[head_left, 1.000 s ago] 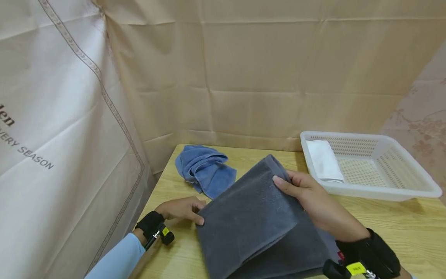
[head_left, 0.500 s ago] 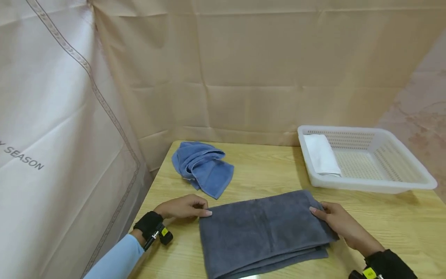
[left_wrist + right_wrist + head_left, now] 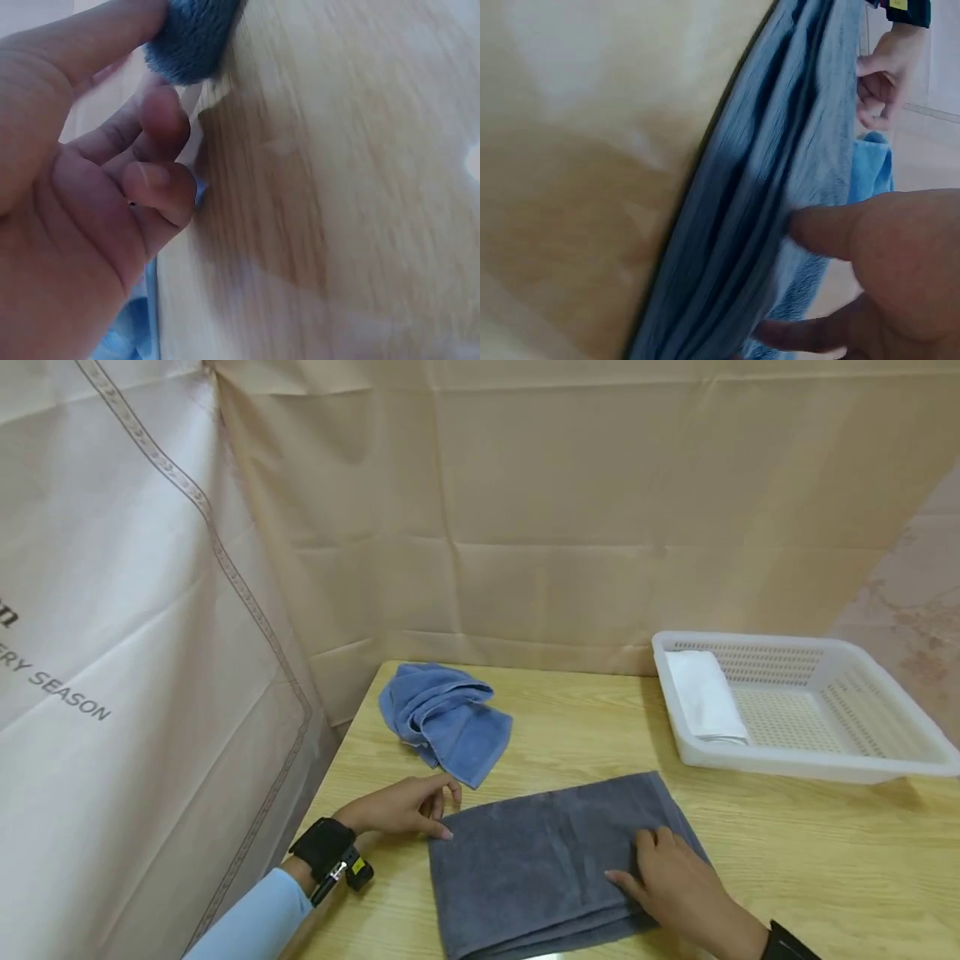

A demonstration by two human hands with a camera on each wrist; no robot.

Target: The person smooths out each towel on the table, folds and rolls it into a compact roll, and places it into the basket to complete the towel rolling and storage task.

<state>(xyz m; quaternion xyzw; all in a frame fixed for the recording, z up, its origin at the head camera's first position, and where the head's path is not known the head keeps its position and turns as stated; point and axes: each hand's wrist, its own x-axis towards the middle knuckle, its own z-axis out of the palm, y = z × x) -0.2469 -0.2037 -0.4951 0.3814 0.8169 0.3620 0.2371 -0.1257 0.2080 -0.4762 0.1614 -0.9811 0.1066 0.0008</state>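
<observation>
A folded dark grey towel (image 3: 517, 860) lies on the wooden table in front of me, its layers showing along the near edge. At its far left corner is my left hand (image 3: 397, 808), the thumb tip on the corner and the other fingers bent loosely away. The left wrist view shows a gap between those fingers and the towel's corner (image 3: 191, 45). My right hand (image 3: 678, 883) rests over the right part of the towel. From the right wrist view, its thumb and fingers touch the top layer beside the stacked folds (image 3: 757, 172).
A crumpled blue towel (image 3: 461, 722) lies at the back left of the table (image 3: 577, 718). On the right stands a white plastic basket (image 3: 817, 768) with a folded white cloth (image 3: 705, 693) along its left wall. Fabric sheets (image 3: 555, 510) hang behind and to the left.
My right hand lowered the raised side of the grey towel onto the table, let go of its right edge and moved left onto its top. My left hand loosened at the corner.
</observation>
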